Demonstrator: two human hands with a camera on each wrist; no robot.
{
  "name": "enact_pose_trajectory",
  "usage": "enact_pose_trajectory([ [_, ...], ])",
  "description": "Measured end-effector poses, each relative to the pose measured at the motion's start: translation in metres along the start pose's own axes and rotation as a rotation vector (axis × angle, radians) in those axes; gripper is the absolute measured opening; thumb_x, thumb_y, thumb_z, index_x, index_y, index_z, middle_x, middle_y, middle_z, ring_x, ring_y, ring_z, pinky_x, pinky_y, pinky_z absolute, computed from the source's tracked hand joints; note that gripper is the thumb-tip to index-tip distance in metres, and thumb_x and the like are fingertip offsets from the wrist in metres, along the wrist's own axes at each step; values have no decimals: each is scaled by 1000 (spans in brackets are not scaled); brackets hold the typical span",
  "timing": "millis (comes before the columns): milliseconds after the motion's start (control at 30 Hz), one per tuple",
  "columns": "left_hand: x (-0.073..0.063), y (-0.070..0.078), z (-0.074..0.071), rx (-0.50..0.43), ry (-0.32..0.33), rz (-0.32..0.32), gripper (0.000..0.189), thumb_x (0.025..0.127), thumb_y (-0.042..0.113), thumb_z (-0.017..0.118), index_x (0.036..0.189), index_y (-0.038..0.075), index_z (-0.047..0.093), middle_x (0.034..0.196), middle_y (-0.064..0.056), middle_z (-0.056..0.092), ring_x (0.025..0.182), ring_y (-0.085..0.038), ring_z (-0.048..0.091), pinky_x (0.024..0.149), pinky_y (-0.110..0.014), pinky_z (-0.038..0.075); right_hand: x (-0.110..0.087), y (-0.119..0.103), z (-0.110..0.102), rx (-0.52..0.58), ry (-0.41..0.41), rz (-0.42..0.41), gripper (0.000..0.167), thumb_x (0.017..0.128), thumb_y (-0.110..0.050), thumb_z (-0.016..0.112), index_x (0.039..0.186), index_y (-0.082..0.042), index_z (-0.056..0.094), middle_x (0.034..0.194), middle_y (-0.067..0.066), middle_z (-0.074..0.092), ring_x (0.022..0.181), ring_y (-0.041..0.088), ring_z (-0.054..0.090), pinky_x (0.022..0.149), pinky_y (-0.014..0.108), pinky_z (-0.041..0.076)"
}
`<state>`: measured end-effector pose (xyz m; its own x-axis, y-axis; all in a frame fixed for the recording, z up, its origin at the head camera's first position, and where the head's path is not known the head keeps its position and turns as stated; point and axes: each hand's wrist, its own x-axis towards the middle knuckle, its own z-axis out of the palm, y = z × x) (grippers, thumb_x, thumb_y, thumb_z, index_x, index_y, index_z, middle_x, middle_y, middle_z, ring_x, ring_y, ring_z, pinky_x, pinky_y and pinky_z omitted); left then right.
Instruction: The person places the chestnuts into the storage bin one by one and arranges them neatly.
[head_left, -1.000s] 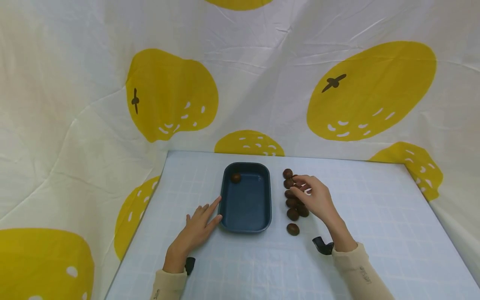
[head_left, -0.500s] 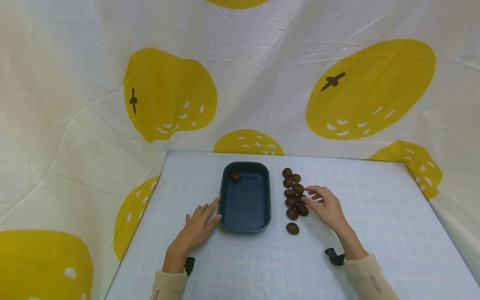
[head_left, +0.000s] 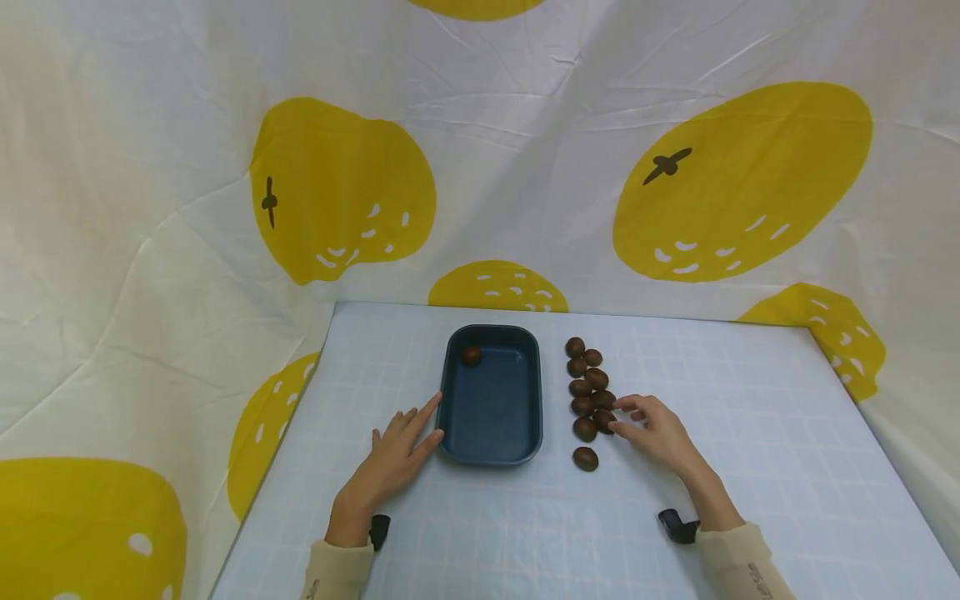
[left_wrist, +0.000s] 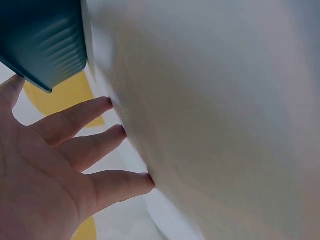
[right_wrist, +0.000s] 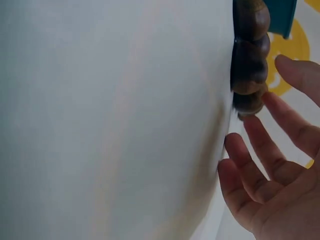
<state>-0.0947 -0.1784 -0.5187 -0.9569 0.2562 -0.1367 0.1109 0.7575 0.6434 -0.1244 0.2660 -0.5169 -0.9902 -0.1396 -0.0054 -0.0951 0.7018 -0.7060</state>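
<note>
A dark blue rectangular tray (head_left: 491, 417) lies on the table, with one brown chestnut-like piece (head_left: 471, 356) in its far left corner. My left hand (head_left: 393, 458) is at the tray's left side, index finger and thumb touching its wall; its other fingertips rest on the tabletop in the left wrist view. Right of the tray, several glossy brown chestnut-like pieces (head_left: 596, 378) form a rough double column. Beside that column's right side is my right hand (head_left: 660, 435), fingers loosely bent and holding nothing. Its fingertips are at the nearer pieces; whether they touch cannot be told.
One brown piece (head_left: 586, 458) lies apart at the near end of the column. The table (head_left: 510, 542) has a pale checked cover. A white cloth with yellow fruit prints (head_left: 742, 183) hangs behind it. Each wrist carries a black camera mount (head_left: 678, 527).
My right hand has moved back from over the far part of the column, toward the near right, uncovering the pieces there. The left hand and tray have stayed put.
</note>
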Motion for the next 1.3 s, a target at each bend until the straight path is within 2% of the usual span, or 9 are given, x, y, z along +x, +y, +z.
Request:
enact_pose_trajectory([
  [200,0,1,-1,2,10,7,63,100,66,36,158,47,19,158,-16,34,147,-47,16,104,-79,1,-1,4,3,-16,-2,-15,34,89,-22,79,117,-4,69,114,16,63,105,37,60,85,54,50],
  [500,0,-1,0,8,10,-4,63,101,66,36,158,46,20,158,-15,34,147,-47,16,105,-78,1,4,13,11,-95,12,-130,32,83,-16,82,109,-1,72,105,13,68,104,35,60,89,56,46],
  [833,0,-1,1,5,12,-3,64,101,65,37,159,45,20,158,-16,34,147,-47,16,104,-79,0,3,16,17,-134,7,-71,36,84,-24,83,111,-4,71,109,15,61,104,35,57,87,55,46],
  [1300,1,0,1,4,6,-13,61,103,59,42,159,45,21,158,-15,34,147,-46,16,104,-79,0,1,12,16,-184,33,-72,32,83,-21,82,109,-5,71,106,13,60,102,34,56,84,51,45],
])
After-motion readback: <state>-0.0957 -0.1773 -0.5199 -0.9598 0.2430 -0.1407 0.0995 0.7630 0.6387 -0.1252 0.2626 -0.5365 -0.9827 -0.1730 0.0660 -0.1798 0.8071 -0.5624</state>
